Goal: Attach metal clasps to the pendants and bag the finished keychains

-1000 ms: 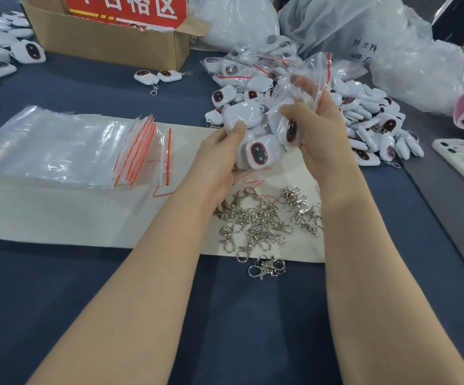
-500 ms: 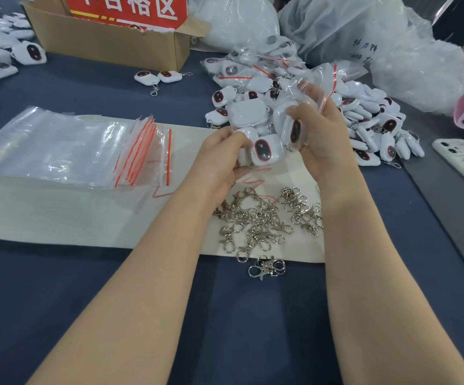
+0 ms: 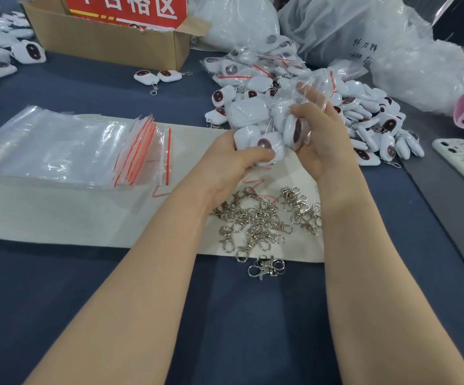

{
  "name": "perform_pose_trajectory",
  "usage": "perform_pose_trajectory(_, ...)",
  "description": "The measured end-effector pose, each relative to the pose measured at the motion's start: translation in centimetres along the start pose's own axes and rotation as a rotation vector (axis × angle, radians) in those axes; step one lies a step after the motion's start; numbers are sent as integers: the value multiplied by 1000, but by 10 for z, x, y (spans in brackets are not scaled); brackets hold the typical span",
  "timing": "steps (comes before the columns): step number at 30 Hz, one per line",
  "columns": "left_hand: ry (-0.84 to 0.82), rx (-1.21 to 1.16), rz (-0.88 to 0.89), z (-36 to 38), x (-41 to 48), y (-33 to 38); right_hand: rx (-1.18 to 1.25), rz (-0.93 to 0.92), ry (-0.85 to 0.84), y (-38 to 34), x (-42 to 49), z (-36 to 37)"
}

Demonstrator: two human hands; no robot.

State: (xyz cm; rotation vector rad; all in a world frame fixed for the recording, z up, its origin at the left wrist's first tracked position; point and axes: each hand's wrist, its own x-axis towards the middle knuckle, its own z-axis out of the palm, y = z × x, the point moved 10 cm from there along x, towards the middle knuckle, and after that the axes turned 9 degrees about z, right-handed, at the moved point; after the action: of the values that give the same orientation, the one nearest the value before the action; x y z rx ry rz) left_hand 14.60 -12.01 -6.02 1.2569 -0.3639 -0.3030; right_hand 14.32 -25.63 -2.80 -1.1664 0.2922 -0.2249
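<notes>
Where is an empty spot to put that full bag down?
Bare mat lies in front of the empty bags, left of the clasps. Blue cloth at the near left corner is free too. The keychain pile on the right is crowded.

Dark blue table [image 3: 58, 301] — bearing a cream mat [image 3: 58, 215], cardboard box [image 3: 108, 43], pendants [image 3: 364, 129].

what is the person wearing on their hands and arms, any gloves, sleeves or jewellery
Nothing that shows. The left hand and right hand are bare: no gloves, and no rings on the fingers in view. The left forearm and right forearm are uncovered down to the bottom edge of the picture, with no sleeve, watch, bracelet or wristband.
</notes>
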Motion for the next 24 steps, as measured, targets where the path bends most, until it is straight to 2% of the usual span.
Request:
perform_pose_trajectory(5, 50, -38, -15, -4, -1, 2, 4, 2, -29, 1, 0, 3)
perform_pose_trajectory(11, -23, -245, -97, 6, -2, -1, 85, 15, -101, 1, 0, 8)
perform_pose_trajectory(16, 74, -122, -69, -3, 0, -3, 83, 54, -202, 6, -1, 15)
perform_pose_trajectory(24, 58, -240, -21, -1, -1, 4, 139, 62, -249, 7, -1, 19)
